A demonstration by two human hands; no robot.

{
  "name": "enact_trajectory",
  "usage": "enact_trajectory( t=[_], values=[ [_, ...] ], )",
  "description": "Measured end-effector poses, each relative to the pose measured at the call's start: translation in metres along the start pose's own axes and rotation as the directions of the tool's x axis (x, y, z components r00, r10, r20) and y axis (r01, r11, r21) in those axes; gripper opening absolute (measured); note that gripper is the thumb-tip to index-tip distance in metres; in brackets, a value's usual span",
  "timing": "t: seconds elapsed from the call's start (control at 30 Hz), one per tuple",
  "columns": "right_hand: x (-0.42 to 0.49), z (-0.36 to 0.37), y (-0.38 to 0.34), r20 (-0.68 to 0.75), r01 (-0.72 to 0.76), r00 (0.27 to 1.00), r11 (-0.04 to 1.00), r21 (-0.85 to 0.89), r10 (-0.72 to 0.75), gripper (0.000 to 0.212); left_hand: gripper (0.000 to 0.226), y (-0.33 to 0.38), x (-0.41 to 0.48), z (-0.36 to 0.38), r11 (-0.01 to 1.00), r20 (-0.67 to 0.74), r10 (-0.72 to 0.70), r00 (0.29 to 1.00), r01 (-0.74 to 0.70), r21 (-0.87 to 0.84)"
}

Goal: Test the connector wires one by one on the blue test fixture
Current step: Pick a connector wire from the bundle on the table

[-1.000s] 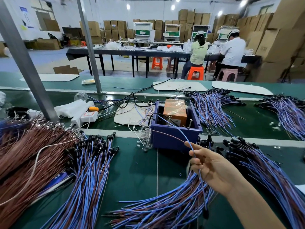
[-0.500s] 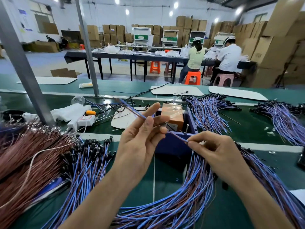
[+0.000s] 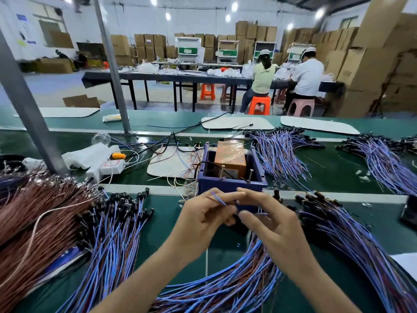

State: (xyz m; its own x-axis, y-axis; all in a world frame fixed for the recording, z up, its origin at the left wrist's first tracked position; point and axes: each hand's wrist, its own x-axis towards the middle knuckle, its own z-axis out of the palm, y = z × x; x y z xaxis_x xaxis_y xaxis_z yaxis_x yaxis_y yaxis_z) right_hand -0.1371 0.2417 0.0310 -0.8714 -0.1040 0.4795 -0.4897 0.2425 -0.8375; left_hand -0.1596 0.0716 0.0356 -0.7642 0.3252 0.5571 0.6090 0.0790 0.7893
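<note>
The left hand and right hand pinch one wire. Best to pull it free, then press it onto the fixture.

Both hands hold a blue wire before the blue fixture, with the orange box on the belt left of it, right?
No. The head view shows the orange box inside the blue fixture. The left hand and right hand do hold the blue wire in front of it.

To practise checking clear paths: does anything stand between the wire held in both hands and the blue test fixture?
Nothing visible does. The left hand and right hand hold the wire just in front of the blue test fixture, whose open top is uncovered.
</note>
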Motion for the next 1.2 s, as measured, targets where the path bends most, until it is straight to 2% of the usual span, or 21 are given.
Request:
enact_trajectory(
  t=[0.07,0.13,0.27,0.37,0.43,0.5,0.6,0.7,0.8,0.87,1.0,1.1,1.2],
  values=[
    [-0.005,0.008,-0.002,-0.14,-0.024,0.99,0.999,0.034,0.029,0.029,0.029,-0.004,0.0,-0.002,0.998,0.023,-0.053,0.998,0.054,-0.046],
    [-0.006,0.009,-0.006,-0.182,-0.024,0.983,0.999,-0.029,0.018,0.03,0.02,-0.007,0.001,-0.002,0.991,0.057,-0.105,0.993,0.109,-0.071],
    [-0.004,0.009,-0.01,-0.096,-0.105,0.99,0.993,-0.057,0.099,0.018,0.008,-0.012,0.001,0.0,0.974,0.1,-0.192,0.976,0.202,-0.103],
    [-0.001,0.003,-0.01,0.012,-0.247,0.968,0.963,-0.106,0.249,0.016,0.027,-0.017,0.0,-0.003,0.973,0.173,-0.224,0.959,0.23,-0.014],
    [0.001,-0.001,-0.009,0.09,-0.328,0.936,0.935,-0.133,0.341,0.014,0.02,-0.021,-0.003,-0.002,0.968,0.221,-0.248,0.943,0.237,0.075],
    [0.002,0.001,-0.008,0.062,-0.338,0.936,0.934,-0.113,0.346,0.01,0.01,-0.026,-0.004,-0.001,0.96,0.233,-0.274,0.933,0.253,0.118],
    [0.001,0.009,-0.004,-0.011,-0.333,0.943,0.942,0.043,0.334,0.009,0.012,-0.027,-0.003,-0.001,0.949,0.203,-0.315,0.927,0.315,0.035],
    [0.004,0.012,0.0,-0.023,-0.404,0.9,0.854,0.329,0.435,0.011,0.012,-0.027,0.0,-0.003,0.929,0.152,-0.338,0.929,0.355,-0.103],
    [0.019,0.0,0.014,-0.096,-0.442,0.837,0.769,0.462,0.538,0.012,0.02,-0.036,0.008,-0.01,0.9,0.062,-0.401,0.914,0.406,-0.158],
    [0.032,-0.012,0.026,-0.172,-0.494,0.808,0.808,0.321,0.563,0.016,0.026,-0.044,0.017,-0.016,0.876,0.026,-0.468,0.884,0.467,-0.12],
    [0.059,-0.031,0.043,-0.218,-0.492,0.852,0.87,-0.022,0.476,0.017,0.044,-0.057,0.039,-0.024,0.816,0.056,-0.565,0.823,0.548,0.185],
    [0.076,-0.04,0.053,-0.244,-0.472,0.875,0.849,-0.237,0.418,0.013,0.05,-0.062,0.054,-0.022,0.777,0.041,-0.552,0.833,0.496,0.387],
    [0.085,-0.044,0.059,-0.254,-0.457,0.885,0.83,-0.319,0.39,0.012,0.048,-0.069,0.062,-0.02,0.775,-0.044,-0.488,0.872,0.456,0.438]
  ],
)
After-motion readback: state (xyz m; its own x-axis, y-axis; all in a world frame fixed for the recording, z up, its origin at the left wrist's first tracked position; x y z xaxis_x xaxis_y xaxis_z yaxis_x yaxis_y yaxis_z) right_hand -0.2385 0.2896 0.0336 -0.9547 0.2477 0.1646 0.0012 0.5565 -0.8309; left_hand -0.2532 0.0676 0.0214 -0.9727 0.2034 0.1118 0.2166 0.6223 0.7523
